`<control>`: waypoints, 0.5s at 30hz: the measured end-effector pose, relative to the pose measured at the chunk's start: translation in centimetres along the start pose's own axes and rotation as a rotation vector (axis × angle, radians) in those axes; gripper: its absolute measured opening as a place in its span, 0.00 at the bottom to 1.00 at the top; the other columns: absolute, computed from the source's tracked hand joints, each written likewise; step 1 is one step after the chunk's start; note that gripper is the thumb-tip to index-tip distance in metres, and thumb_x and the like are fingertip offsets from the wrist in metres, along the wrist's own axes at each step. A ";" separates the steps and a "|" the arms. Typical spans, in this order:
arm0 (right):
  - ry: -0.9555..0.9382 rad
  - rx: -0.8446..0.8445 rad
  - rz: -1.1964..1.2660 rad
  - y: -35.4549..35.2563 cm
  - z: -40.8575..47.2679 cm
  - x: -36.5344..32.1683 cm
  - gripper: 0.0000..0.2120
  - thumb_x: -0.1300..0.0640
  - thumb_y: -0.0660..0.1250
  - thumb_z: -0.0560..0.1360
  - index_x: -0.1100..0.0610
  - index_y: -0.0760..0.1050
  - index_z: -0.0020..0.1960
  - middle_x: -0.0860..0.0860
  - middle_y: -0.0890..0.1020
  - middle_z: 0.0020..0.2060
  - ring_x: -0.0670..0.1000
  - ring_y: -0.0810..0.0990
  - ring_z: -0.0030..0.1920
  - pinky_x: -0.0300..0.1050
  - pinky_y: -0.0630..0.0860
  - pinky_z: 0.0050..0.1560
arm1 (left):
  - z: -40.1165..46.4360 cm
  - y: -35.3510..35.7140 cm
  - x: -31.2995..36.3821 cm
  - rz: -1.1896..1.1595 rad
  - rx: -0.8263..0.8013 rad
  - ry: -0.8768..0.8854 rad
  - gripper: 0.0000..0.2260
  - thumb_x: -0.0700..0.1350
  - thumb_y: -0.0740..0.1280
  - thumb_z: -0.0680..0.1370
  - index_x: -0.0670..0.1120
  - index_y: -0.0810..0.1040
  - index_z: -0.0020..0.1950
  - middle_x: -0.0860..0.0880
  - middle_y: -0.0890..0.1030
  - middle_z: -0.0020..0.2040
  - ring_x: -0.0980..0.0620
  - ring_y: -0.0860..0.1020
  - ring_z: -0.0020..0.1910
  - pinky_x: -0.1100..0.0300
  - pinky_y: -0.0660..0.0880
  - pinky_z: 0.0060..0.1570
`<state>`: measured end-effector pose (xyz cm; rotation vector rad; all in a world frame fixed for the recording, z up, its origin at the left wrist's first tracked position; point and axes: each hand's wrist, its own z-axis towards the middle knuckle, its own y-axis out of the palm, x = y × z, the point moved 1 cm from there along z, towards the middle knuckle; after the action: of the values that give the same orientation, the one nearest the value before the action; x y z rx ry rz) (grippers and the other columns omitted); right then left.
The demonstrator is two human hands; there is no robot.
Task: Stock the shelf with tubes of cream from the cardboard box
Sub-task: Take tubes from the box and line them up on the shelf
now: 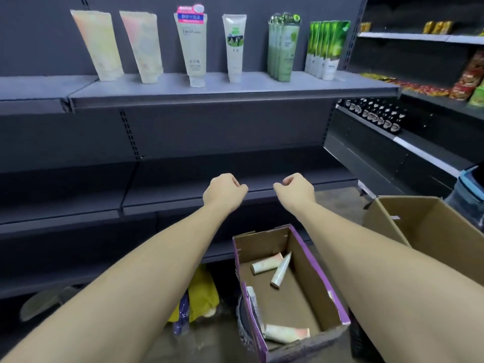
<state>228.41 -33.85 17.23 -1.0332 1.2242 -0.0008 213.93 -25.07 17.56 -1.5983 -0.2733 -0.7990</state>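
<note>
A purple-edged cardboard box [311,268] sits low in front of me with three cream tubes lying in it: a peach one [266,263], a white one [280,270] and another peach one [286,333] near the front wall. The grey upper shelf [209,91] carries upright tubes: two pale peach ones [98,45] at the left, a white one with a pink label [192,45], a white-green one [235,48] and green groups at the right. My left hand [224,191] and my right hand [296,189] hover above the box with fingers curled in, holding nothing.
A larger open cardboard box [429,226] stands at the right. Dark lower shelves [235,195] run behind my hands. A yellow and blue bag [201,292] lies on the floor left of the box. Side shelving at the right holds dark bottles [379,115] and snack packets [468,74].
</note>
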 end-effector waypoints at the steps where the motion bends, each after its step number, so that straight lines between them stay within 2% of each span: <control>1: 0.015 -0.016 -0.007 0.1 0.1 1.2 0.14 0.50 0.64 0.77 0.55 0.72 0.60 0.52 0.78 0.54 0.52 0.74 0.47 0.43 0.69 0.46 | -0.4 1.1 -0.1 0.000 -0.012 -0.008 0.07 0.51 0.64 0.75 0.51 0.77 0.50 0.53 0.80 0.48 0.50 0.77 0.45 0.60 0.69 0.41; 7: 0.114 -0.101 -0.043 2.0 1.3 7.2 0.18 0.50 0.65 0.77 0.56 0.72 0.64 0.53 0.78 0.56 0.52 0.72 0.46 0.42 0.66 0.44 | -0.8 7.7 -1.7 0.003 -0.131 -0.055 0.13 0.49 0.65 0.75 0.49 0.76 0.58 0.51 0.79 0.55 0.50 0.76 0.46 0.59 0.70 0.43; 12: 0.178 -0.161 -0.106 4.2 3.5 11.2 0.19 0.51 0.65 0.77 0.57 0.70 0.66 0.54 0.78 0.58 0.51 0.72 0.48 0.41 0.67 0.47 | 0.7 13.8 -3.7 -0.023 -0.222 -0.098 0.12 0.47 0.65 0.75 0.49 0.76 0.59 0.51 0.79 0.56 0.49 0.77 0.50 0.59 0.72 0.45; 15: 0.243 -0.199 -0.121 5.9 4.9 13.6 0.20 0.51 0.65 0.77 0.56 0.70 0.66 0.54 0.78 0.59 0.53 0.76 0.53 0.42 0.68 0.48 | 1.9 17.3 -5.0 -0.034 -0.277 -0.140 0.11 0.47 0.65 0.75 0.50 0.76 0.57 0.49 0.79 0.57 0.47 0.77 0.54 0.57 0.74 0.49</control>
<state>234.61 -34.26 2.91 -1.3089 1.3996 -0.1025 221.25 -25.56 1.00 -1.9188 -0.3007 -0.7765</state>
